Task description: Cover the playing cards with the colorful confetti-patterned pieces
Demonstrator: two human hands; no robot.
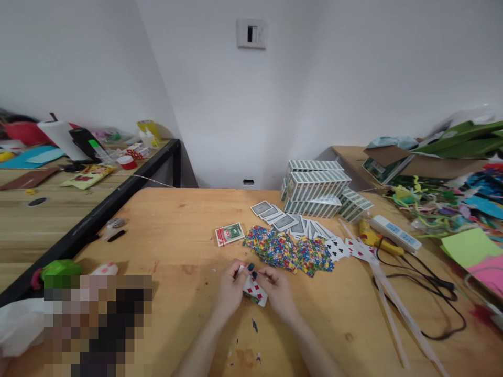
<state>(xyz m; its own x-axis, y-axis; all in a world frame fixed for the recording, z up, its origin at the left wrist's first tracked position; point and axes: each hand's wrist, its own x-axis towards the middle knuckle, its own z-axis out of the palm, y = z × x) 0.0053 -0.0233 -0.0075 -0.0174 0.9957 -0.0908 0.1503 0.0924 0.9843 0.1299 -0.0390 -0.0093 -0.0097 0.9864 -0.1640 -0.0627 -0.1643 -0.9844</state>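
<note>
Low over the wooden table, my left hand (232,283) and my right hand (278,287) both grip a playing card (253,289) with red diamonds. The fingertips of the two hands almost meet at its upper edge, and a bit of colourful pattern shows under it. Just beyond my hands lies a spread of cards with multicoloured backs (288,248). Behind these are fanned grey-backed cards (286,222). A few face-up cards (337,249), with clubs and hearts, lie at the right end. To the left rests a red and green card pack (229,234).
Striped card boxes (314,188) are stacked at the back of the table (173,225). At right lie a yellow glue gun (379,241) with a black cord, a power strip (395,233), glue sticks (406,314) and craft scraps. A side table at left holds clutter; a blurred patch covers the lower left.
</note>
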